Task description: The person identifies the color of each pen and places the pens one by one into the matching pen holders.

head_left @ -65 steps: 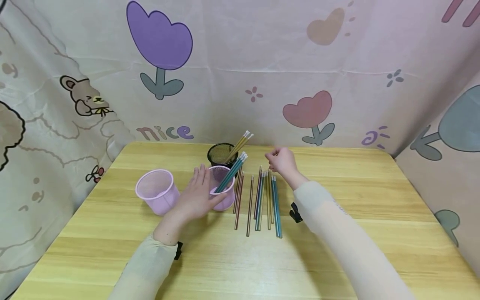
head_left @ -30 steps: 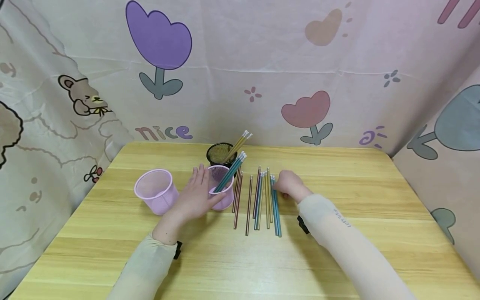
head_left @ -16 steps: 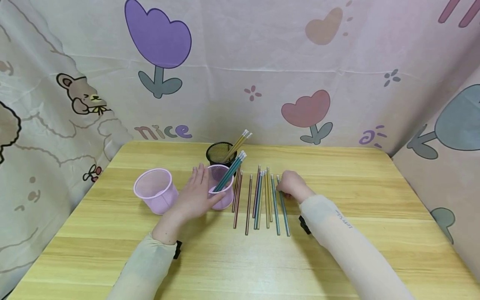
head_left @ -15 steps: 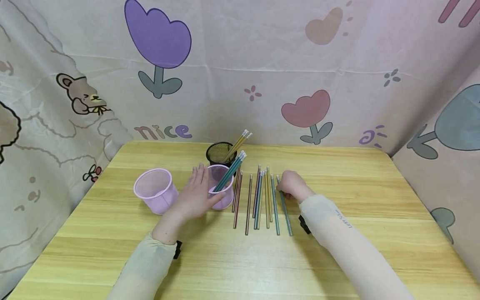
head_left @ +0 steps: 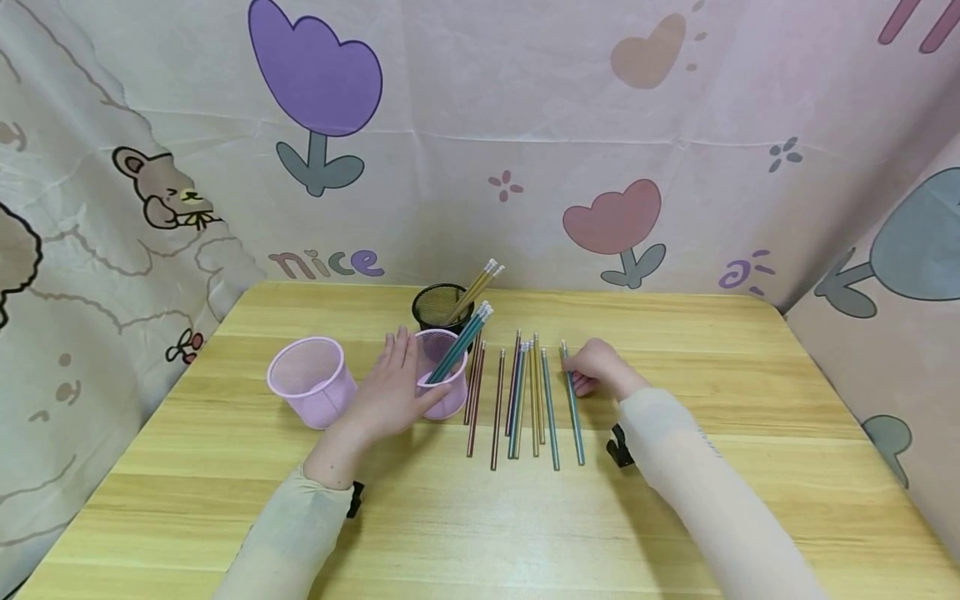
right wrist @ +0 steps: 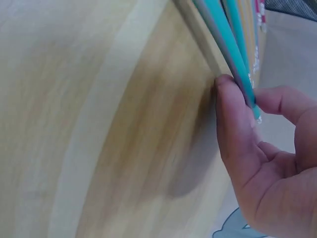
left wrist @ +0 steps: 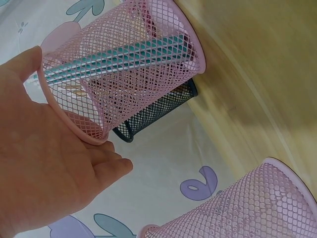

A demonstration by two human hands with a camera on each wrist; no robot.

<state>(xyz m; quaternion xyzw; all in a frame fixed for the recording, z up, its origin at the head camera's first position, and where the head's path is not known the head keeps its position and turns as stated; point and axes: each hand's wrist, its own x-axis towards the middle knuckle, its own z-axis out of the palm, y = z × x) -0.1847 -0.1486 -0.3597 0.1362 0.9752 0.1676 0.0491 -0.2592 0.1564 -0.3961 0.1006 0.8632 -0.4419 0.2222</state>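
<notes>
Right fingers (right wrist: 232, 116) shifted rightward, pinching teal pencil (head_left: 575, 417)

Txt "nice" (head_left: 337, 266), l/c multicol. ltrs, on backdrop cloth (head_left: 450, 208).

On the desk (head_left: 450, 529), the left cup (head_left: 311, 379) stands apart from the middle cup (head_left: 450, 407), with the left hand (head_left: 384, 396) between them, touching the middle one. The rear cup (head_left: 433, 308) stands behind the middle one; pencils (head_left: 459, 350) lean in both. To their right lies a row of pencils (head_left: 517, 408), the rightmost pencil (head_left: 576, 425) between the right hand (head_left: 602, 367)'s fingers (right wrist: 232, 109).
</notes>
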